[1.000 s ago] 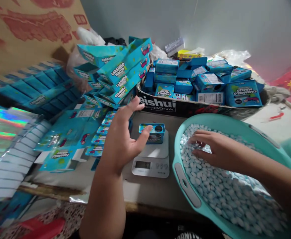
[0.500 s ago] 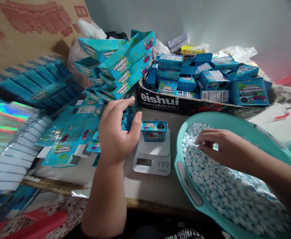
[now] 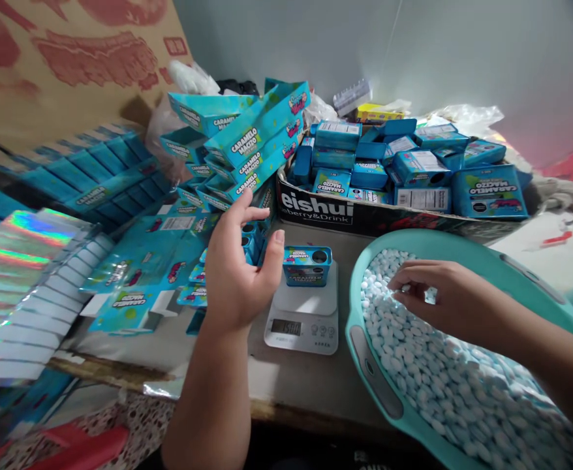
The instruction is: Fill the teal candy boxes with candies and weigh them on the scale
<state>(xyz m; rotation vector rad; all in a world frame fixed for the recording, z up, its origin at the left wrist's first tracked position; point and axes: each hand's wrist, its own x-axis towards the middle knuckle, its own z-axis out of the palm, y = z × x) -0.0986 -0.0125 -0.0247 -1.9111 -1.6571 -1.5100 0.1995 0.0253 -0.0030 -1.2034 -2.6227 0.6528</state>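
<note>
Grey wall stands behind a crowded tabletop (image 3: 296, 382). At nine o'clock lie holographic foil sheets (image 3: 17, 261), too fanned to count, and beside them flat blue cartons (image 3: 134, 267) in a loose heap. At eleven o'clock folded display boxes (image 3: 247, 143) lean in a stack; I cannot count them surely. My left hand (image 3: 240, 267) comes up from six o'clock, wrist bent, palm turned right, fingers spread and loose, gripping nothing, the thumb tip just beside one small blue tin (image 3: 307, 266). That tin has a round hole in its top and "Caramelo Macizo" on its face. It stands upright on one white scale (image 3: 303, 316), at the centre. At one o'clock a cardboard tray (image 3: 365, 212) holds many more blue tins (image 3: 394, 163), piled. At four o'clock one teal basin (image 3: 365, 356) is full of pale blue tablets (image 3: 443, 385). My right hand (image 3: 433, 294) hovers over them, palm down, fingertips pinched together; what they hold I cannot tell.
</note>
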